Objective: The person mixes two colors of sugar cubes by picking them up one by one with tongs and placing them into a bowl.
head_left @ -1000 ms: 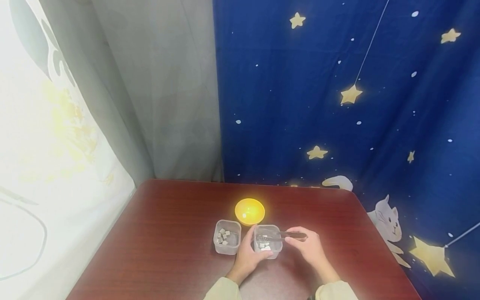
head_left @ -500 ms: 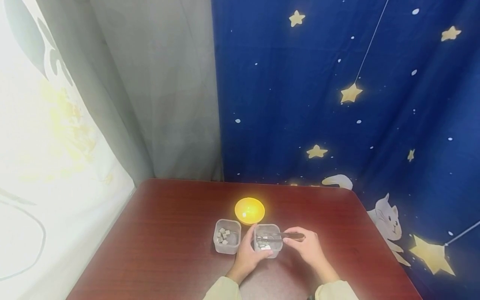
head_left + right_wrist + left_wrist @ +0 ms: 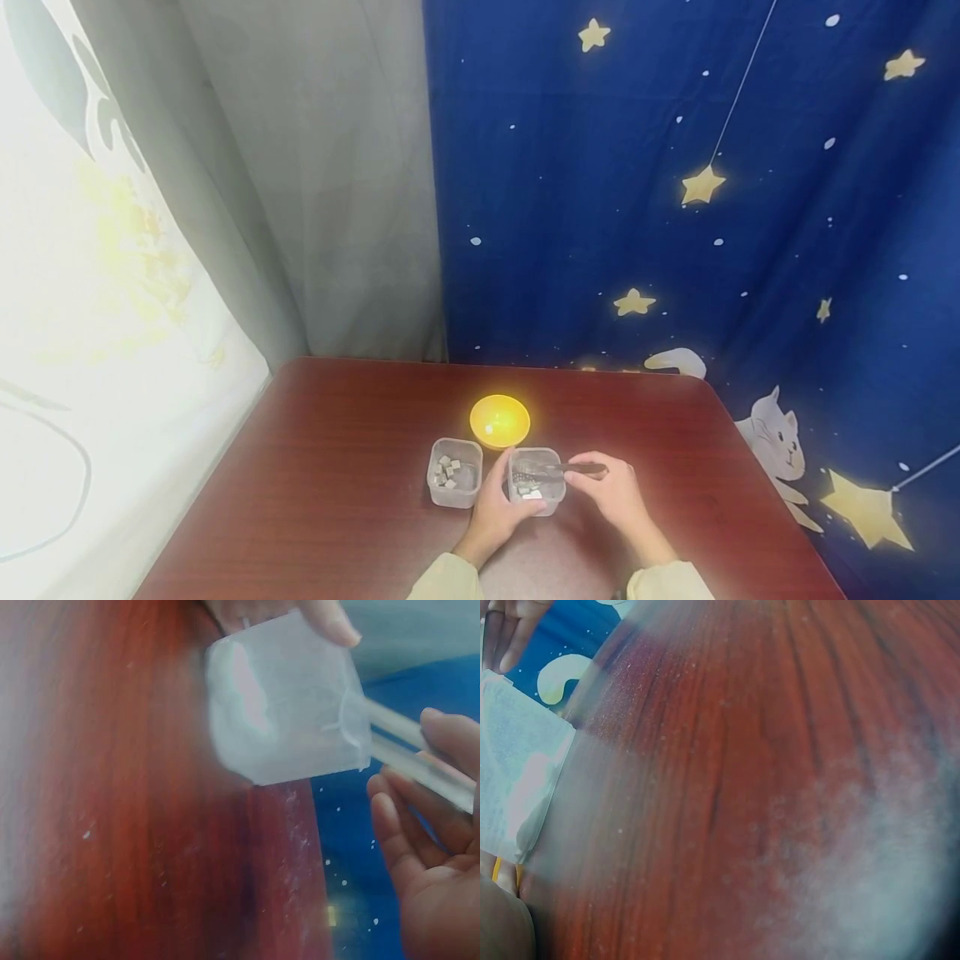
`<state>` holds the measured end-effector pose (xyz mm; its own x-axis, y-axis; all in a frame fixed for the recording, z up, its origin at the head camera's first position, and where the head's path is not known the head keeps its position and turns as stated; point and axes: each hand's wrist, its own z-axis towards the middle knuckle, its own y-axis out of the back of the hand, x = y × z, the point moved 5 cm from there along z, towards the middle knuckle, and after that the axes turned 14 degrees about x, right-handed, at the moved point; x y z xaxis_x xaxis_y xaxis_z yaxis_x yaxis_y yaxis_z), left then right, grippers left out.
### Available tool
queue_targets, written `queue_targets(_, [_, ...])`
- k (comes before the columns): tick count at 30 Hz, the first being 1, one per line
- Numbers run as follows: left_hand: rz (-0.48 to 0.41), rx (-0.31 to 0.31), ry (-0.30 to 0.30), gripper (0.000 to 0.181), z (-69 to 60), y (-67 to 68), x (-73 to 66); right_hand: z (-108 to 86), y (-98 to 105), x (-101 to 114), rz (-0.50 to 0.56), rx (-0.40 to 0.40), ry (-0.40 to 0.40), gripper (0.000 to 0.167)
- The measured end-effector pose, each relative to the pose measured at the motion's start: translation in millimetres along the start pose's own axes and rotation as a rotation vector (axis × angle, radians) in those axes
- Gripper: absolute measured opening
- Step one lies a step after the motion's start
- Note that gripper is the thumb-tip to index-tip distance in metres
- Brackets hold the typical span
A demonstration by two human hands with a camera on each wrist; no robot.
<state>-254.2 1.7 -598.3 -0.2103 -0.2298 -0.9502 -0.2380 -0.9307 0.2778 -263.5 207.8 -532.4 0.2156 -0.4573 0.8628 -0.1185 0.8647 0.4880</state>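
Observation:
In the head view my left hand [image 3: 492, 510] grips the near left side of a clear square container [image 3: 552, 503], which holds several pale cubes [image 3: 532, 494]. My right hand [image 3: 617, 493] pinches metal tongs [image 3: 584, 468] that reach over the rim into that container. Their tips lie by the cubes; whether a cube is between them, I cannot tell. The right wrist view shows the two tong arms [image 3: 424, 780] entering the container [image 3: 289, 705], between thumb and fingers of the right hand [image 3: 442, 877]. At the left edge of the left wrist view is the container's wall [image 3: 517, 765].
A second clear container [image 3: 455, 499] with several grey-beige cubes [image 3: 446, 472] stands to the left of my left hand. Behind both containers is a yellow bowl [image 3: 499, 422]. The red-brown table [image 3: 337, 467] ends at curtains behind.
The tongs' tips have shifted slightly inside the container, and their arms stand closer together than one second ago. My left hand and both containers hold their places.

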Motion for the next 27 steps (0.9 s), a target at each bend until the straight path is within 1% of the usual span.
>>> queue_targets(7, [-0.011, 0.001, 0.002, 0.101, -0.4, -0.7, -0.7, 0.6, -1.3, 4.9, -0.021, -0.019, -0.040, 0.017])
queue_targets(13, [-0.010, 0.002, 0.005, 0.101, -0.5, -1.4, -0.2, -0.5, -3.0, 7.6, -0.019, -0.032, -0.028, 0.017])
queue_targets(19, [0.001, 0.000, 0.003, 0.100, -1.0, -1.5, -1.6, -1.6, -1.5, 0.5, -0.014, -0.051, -0.026, 0.017])
queue_targets(22, [0.000, 0.000, -0.001, 0.101, -0.6, -0.7, -2.0, -2.5, 0.4, -3.7, 0.009, -0.058, -0.020, 0.018])
queue_targets(27, [0.006, -0.003, 0.003, 0.103, -0.3, -0.3, -0.7, -5.9, 4.9, -7.6, 0.090, -0.055, -0.001, 0.019])
